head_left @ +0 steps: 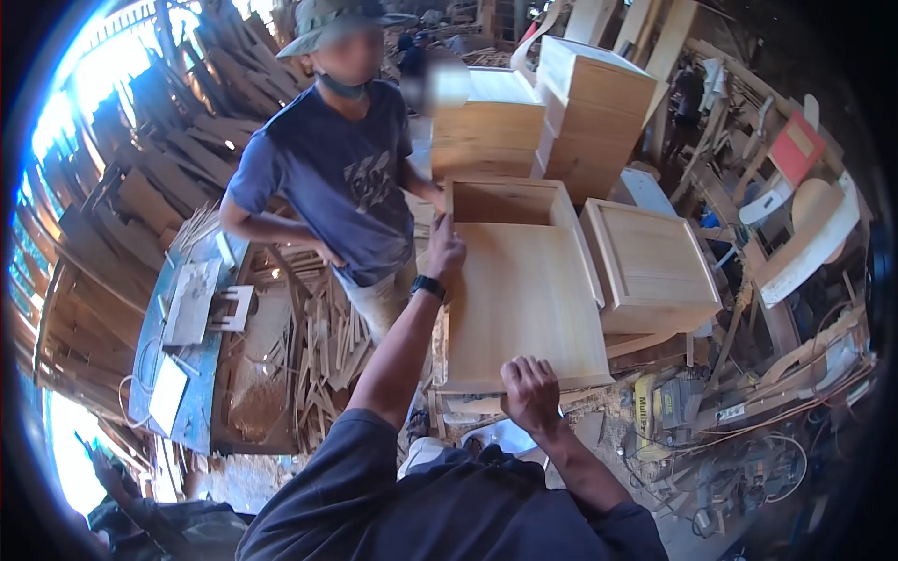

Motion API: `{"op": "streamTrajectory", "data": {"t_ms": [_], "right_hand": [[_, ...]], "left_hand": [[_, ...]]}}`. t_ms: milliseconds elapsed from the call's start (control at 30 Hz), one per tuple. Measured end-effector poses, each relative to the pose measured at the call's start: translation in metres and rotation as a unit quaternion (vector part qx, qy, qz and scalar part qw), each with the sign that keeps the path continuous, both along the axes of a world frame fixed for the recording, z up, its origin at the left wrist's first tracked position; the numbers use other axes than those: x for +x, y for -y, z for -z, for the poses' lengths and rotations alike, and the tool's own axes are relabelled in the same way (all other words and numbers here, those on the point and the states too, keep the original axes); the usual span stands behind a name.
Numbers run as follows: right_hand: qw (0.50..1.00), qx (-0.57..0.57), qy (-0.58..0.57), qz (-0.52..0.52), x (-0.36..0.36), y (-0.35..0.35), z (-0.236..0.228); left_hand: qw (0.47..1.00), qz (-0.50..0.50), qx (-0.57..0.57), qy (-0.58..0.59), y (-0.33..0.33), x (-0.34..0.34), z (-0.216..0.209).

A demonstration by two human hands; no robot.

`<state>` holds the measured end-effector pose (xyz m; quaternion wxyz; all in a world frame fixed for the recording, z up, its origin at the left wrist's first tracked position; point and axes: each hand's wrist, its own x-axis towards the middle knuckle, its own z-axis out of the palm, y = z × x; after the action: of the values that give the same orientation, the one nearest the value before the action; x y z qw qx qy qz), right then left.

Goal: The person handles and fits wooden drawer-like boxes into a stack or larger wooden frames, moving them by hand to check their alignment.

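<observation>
In front of me lies a pale wooden cabinet box [569, 208] with a raised frame along its edges. A broad, flat wooden panel [524, 304] covers most of its top, and a dark gap shows the inside at the far end. My left hand [447, 251], with a dark watch at the wrist, is closed on the box's left edge near that gap. My right hand [531, 391] has its fingers curled over the panel's near edge. What lies under its fingers is hidden.
A person [337, 178] in a blue shirt stands at the box's far left, one hand near its corner. Another framed box [645, 252] sits to the right, with stacked cabinets [594, 112] behind. A blue machine table [178, 327] stands left; a yellow machine [647, 416] lies right.
</observation>
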<state>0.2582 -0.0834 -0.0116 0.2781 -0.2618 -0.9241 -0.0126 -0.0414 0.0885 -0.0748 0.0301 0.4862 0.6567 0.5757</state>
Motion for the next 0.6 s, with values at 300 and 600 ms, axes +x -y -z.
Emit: {"op": "streamTrajectory", "data": {"t_ms": [300, 600], "right_hand": [[0.997, -0.026, 0.052, 0.060, 0.016, 0.008, -0.002], [0.998, -0.035, 0.050, 0.025, 0.035, 0.049, -0.004]], "left_hand": [[0.970, 0.001, -0.140, -0.201, -0.030, 0.025, -0.006], [0.991, 0.061, -0.049, -0.110, -0.040, -0.015, 0.012]]}}
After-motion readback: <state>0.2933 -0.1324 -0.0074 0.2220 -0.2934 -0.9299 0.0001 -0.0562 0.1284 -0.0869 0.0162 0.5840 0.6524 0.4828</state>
